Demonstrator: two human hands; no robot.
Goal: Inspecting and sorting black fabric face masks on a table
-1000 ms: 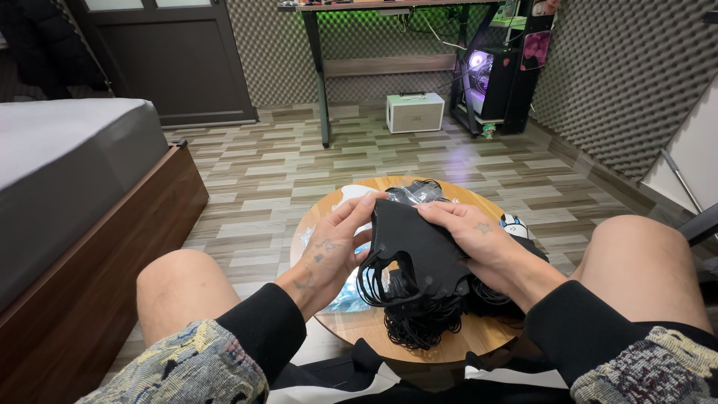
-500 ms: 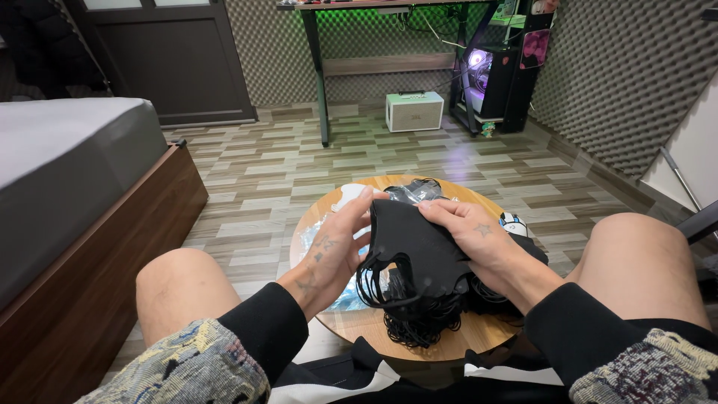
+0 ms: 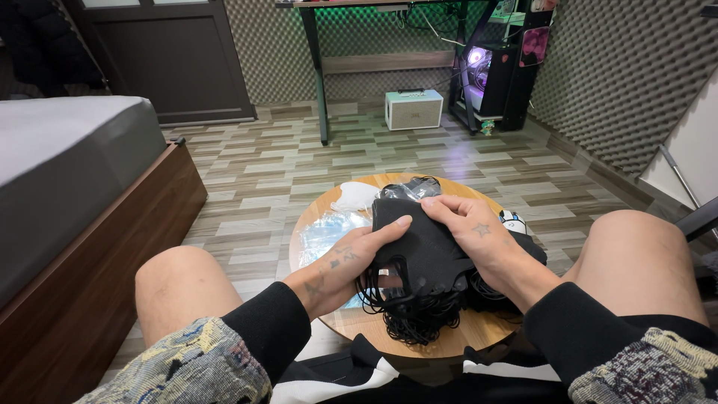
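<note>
Fingers (image 3: pixel 389 224) of the left hand (image 3: pixel 340 265) are pressed on the left edge of a stack of black face masks (image 3: pixel 422 251), thumb lying flat along the top; half a second ago that thumb sat slightly lower, so the hand has slid a little up the stack. The stack rests on the round wooden bench (image 3: pixel 344 322) between the knees, its ear loops (image 3: pixel 407 318) spilling in a tangle over the near rim. To its left lie clear plastic wrappers (image 3: pixel 325 232) and a white mask (image 3: pixel 355 196). On the right, the right hand (image 3: pixel 479 239) clamps the top of the same stack, fingertips meeting the left thumb, much as a second ago. So little has moved: the masks are being squared up, by my reading, not lifted or parted. A bed (image 3: pixel 67 172) stands far left.
</note>
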